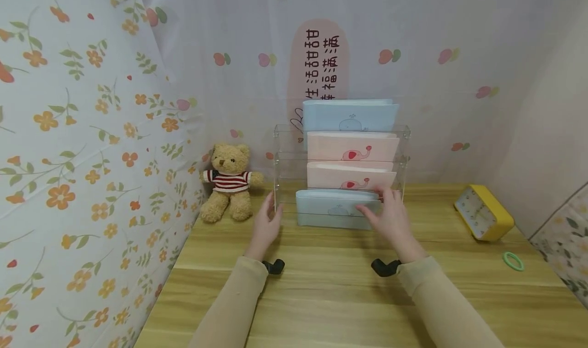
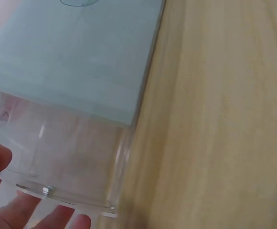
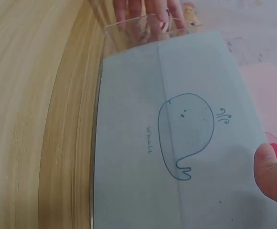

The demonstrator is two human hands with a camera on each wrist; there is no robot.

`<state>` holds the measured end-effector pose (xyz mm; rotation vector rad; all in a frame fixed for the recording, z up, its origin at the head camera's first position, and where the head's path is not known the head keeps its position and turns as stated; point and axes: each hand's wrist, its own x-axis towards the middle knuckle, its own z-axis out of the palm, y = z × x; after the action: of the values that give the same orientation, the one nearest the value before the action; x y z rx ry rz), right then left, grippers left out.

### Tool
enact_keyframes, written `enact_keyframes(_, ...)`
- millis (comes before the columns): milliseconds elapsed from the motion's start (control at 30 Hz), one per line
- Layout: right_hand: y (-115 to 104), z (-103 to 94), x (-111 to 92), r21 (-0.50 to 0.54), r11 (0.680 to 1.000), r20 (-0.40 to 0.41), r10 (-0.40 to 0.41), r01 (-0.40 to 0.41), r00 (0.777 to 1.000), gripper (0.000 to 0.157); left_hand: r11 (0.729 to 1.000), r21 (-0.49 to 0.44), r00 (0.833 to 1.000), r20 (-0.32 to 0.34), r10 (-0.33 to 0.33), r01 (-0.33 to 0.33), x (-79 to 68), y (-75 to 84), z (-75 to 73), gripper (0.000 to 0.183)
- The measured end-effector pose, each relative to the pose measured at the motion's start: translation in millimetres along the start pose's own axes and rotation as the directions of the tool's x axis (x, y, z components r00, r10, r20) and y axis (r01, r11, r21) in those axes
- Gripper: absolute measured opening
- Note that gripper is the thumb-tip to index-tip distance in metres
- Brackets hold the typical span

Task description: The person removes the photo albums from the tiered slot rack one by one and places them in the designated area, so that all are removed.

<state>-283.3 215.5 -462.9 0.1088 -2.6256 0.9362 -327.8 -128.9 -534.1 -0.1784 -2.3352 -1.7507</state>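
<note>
On the front blue pack [image 3: 184,131], "Whale" lettering [image 3: 149,140], right-wrist view only

The tabletop [image 1: 321,297] is viewed forward and down from the head; the front blue packet [image 1: 326,207] is shared by both wrist views, close, turned sideways

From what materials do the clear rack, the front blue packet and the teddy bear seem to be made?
Clear rack: probably acrylic, glossy; things show through it and its edges catch light.
Front blue packet: perhaps plastic film or paper, matte; its smooth printed face shows little shine.
Teddy bear: apparently plush fabric, judging by its fuzzy, uneven pile.
</note>
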Motion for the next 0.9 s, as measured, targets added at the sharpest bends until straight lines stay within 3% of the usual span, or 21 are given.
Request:
enact_keyframes(133, 0.7, 7.5, 3.2, 0.034, 0.999, -0.004, 0.007, -0.007, 1.000, 0.072, 1.000, 0.012, 1.000, -0.018, 0.016, -0.016, 2.3, -7.3, 3.5, 0.057)
enact_keyframes(367, 7.6, 20.6, 4.6, 0.128, 0.991, -0.102, -0.033, 0.046, 0.994, 0.059, 0.998, -0.051, 0.999, -0.031, 0.031, -0.032, 3.4, -18.1, 4.0, 0.053)
enact_keyframes(633, 15.9, 28.0, -0.4, 0.208, 0.971, -0.147, -0.091, 0.120, 0.985, 0.044, 0.999, -0.021, 0.998, -0.051, -0.032, 0.031, -1.2, -25.1, 3.0, 0.050)
enact_keyframes(900, 19.9, 34.7, 6.3, 0.257, 0.952, -0.122, -0.140, 0.167, 0.983, 0.039, 0.998, -0.020, 0.997, -0.059, -0.055, 0.054, -2.2, -25.1, 3.5, 0.051)
